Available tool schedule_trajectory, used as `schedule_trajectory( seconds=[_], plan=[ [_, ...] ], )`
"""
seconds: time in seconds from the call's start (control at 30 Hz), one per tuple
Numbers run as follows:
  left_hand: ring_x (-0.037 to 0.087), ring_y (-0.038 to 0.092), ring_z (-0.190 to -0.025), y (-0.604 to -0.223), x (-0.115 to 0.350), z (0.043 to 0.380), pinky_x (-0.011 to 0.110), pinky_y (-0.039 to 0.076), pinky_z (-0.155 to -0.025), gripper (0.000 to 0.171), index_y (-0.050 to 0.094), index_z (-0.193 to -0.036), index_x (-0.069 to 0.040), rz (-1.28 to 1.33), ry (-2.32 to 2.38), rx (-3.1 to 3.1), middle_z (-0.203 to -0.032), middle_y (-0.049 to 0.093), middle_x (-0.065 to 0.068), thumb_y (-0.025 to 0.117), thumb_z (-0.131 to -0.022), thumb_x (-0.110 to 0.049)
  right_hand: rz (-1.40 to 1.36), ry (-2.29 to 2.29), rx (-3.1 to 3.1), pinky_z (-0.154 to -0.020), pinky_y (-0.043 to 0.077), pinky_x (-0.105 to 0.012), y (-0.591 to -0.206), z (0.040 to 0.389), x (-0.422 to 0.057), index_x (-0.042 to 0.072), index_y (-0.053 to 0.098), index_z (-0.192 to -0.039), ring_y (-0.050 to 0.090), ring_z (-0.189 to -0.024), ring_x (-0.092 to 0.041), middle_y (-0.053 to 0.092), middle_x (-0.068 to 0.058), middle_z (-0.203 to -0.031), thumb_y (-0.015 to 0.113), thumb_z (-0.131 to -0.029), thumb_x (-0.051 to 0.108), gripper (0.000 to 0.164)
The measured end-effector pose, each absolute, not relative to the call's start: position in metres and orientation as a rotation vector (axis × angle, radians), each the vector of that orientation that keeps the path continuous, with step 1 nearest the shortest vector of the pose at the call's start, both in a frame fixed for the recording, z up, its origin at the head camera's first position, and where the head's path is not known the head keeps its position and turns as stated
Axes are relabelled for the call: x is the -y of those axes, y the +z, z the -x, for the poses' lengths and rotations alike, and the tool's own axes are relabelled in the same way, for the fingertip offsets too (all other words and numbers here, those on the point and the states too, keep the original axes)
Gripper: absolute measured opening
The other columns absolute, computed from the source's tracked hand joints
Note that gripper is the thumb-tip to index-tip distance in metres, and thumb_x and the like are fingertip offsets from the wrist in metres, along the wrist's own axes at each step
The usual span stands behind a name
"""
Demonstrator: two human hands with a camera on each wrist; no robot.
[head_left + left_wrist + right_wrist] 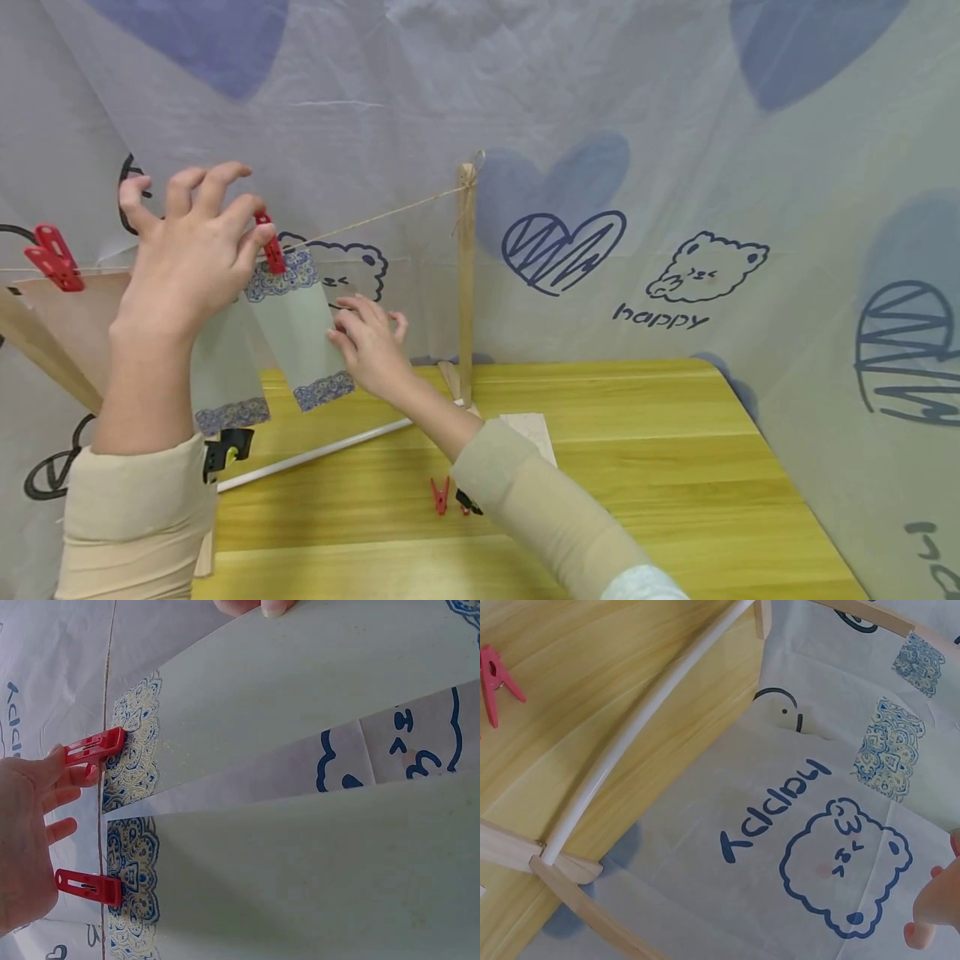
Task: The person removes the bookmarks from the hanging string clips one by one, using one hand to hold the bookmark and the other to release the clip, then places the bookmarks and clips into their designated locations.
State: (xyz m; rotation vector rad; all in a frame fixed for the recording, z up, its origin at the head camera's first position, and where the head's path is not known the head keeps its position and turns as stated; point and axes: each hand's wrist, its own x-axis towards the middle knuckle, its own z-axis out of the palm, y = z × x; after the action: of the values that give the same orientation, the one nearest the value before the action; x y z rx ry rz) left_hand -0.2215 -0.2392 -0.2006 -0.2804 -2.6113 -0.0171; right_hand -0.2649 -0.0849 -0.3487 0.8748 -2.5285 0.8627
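Note:
A pale green paper strip [296,333] with blue patterned ends hangs tilted from a string [390,214]. My left hand [187,258] pinches a red clothespin [272,246] at the strip's top. In the left wrist view, thumb and fingers meet on that clothespin [96,746], which overlaps the patterned end. My right hand [371,342] holds the strip's right edge with its fingertips; in the right wrist view only part of the hand [937,900] shows. A second similar strip [225,358] hangs alongside, with its own red clothespin [88,886] seen in the left wrist view.
A wooden post [467,283] carries the string's right end. Farther left, red clothespins [56,262] sit at a light brown sheet [75,317]. On the wooden table [675,483] are a white rod [315,454], a loose red clothespin [440,496] and a pale flat piece [531,432].

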Motion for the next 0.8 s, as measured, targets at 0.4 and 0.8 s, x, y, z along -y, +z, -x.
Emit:
schedule_trajectory(
  seconds=[0.4,0.8],
  plan=[
    [0.035,0.018,-0.12,-0.206,0.24,0.221,0.058,-0.004,-0.097,0.022,0.048,-0.105,-0.003,0.363,-0.044,2.516,-0.136,0.026,0.012,0.043,-0.097,-0.022,-0.852,0.884,2.539,-0.103,0.018,-0.045,-0.348,0.264,0.086,0.019,0.06,-0.096,0.032,-0.129,-0.012,0.046,0.004,-0.134,0.051,-0.091,0.029,0.014],
    [0.035,0.021,-0.114,-0.216,0.24,0.225,0.057,0.001,-0.096,0.013,0.05,-0.104,-0.002,0.501,-0.089,2.294,-0.128,0.032,0.013,0.046,-0.094,-0.009,-0.842,0.972,2.533,-0.1,0.019,-0.043,-0.346,0.266,0.087,0.017,0.06,-0.094,0.038,-0.125,-0.014,0.048,0.003,-0.133,0.051,-0.091,0.028,0.014]
  ],
)
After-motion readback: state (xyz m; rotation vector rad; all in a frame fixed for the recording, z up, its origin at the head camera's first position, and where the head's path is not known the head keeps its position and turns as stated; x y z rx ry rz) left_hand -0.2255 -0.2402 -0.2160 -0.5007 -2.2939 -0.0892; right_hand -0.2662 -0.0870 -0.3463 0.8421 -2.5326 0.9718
